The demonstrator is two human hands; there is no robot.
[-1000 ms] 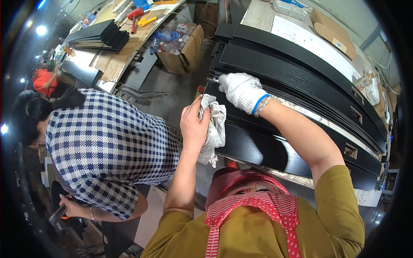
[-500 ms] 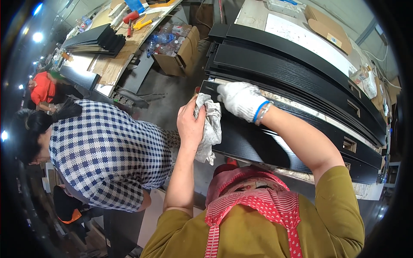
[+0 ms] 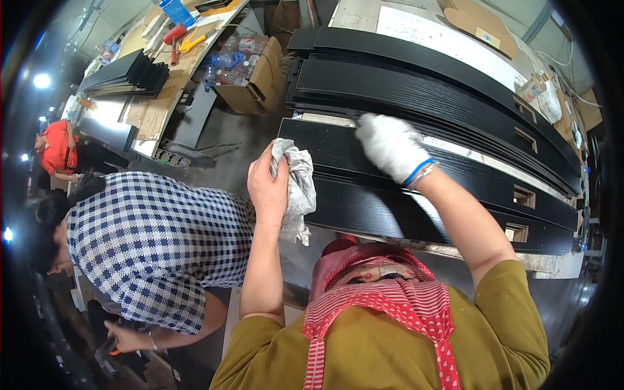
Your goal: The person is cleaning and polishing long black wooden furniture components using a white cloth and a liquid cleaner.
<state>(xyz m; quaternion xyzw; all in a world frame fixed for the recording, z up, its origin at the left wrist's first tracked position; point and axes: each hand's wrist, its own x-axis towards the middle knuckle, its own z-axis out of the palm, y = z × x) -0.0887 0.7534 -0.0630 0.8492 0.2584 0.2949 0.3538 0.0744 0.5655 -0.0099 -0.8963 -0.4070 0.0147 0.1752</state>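
Observation:
My bare left hand [image 3: 267, 185] is closed on a crumpled grey-white rag [image 3: 299, 195], beside the left ends of the black boards. My right hand [image 3: 392, 147] wears a white knit glove with a blue cuff. It is over a long black wood-grained board [image 3: 331, 147], and motion blur hides its fingers and whether anything is in them. A second black board [image 3: 364, 205] lies nearer me, with a rectangular cutout toward its right end.
A stack of black boards [image 3: 396, 88] lies behind. Beyond are a white panel [image 3: 442, 49] and cardboard [image 3: 478, 31]. At left, a co-worker in a checked shirt [image 3: 162, 227] bends close to my left arm. A box of plastic bottles [image 3: 260, 84] stands beside another workbench [image 3: 185, 68].
My gloved right hand has moved right along the board. My left hand still holds the rag. The scene has shifted left in view, and the checked-shirt co-worker's hand now shows at lower left.

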